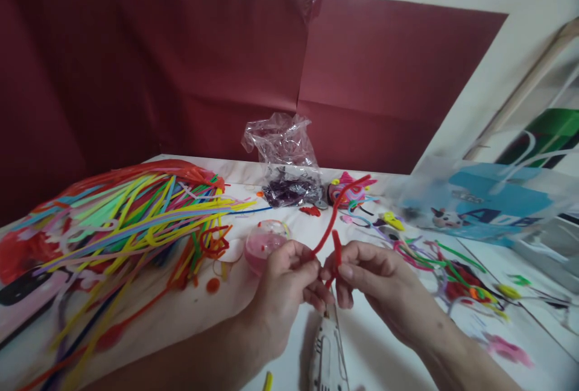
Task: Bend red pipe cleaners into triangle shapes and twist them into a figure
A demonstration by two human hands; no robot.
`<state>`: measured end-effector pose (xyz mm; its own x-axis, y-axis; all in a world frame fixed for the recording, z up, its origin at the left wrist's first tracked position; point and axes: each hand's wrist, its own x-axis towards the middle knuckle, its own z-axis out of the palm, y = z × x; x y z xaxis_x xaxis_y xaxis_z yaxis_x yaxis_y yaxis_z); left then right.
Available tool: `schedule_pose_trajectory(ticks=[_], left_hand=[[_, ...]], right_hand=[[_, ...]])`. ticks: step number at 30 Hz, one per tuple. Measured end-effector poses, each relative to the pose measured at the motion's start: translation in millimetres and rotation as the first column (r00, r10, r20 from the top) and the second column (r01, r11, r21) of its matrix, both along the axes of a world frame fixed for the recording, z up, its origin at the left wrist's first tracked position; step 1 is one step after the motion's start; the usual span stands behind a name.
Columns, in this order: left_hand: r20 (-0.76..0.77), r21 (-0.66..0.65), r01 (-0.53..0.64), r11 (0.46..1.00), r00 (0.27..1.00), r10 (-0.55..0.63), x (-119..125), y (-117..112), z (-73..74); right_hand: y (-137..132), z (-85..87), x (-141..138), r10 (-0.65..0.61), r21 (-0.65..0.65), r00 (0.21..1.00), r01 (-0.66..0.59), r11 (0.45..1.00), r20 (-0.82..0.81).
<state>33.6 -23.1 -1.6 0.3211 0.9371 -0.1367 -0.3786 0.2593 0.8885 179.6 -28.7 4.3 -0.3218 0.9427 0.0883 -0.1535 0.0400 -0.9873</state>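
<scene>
Nearest the camera, a glue gun (326, 349) is lying on the white table (375, 358), just under both hands. The left hand (284, 279) and right hand (366, 276) are pinching 1 red pipe cleaner (335, 216) with curled fingers, holding it above the table. Only its short end looks bent so far; the long end is arching up unworked. Bare room is showing only close in. A pile of pipe cleaners (136, 216) is crowding the left, scraps (452, 270) and a blue bag (488, 204) the right, and a plastic bag (284, 168) is sitting behind.
</scene>
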Motion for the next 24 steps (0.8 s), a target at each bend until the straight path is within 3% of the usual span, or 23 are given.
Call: schedule_pose_trajectory(ticks=[9,12,19,24], left_hand=[[-0.019,0.07,-0.042,0.997,0.999,0.043,-3,1,2.7],[0.054,0.066,-0.062,0.996,0.997,0.058,-5,3,5.8],[0.269,-0.036,-0.141,0.989,0.952,0.145,-14,17,17.0],[0.312,-0.02,-0.227,0.974,0.924,0.222,-19,25,20.2]], right_hand=[[5,2.6,4,-0.08,-0.003,0.994,0.08,0.997,-0.07],[5,5.9,9,-0.119,-0.033,0.988,0.116,0.993,-0.097],[11,8.5,16,-0.077,-0.096,0.97,0.056,0.994,-0.229],[16,13.4,26,-0.158,-0.098,0.943,0.135,0.986,-0.294]])
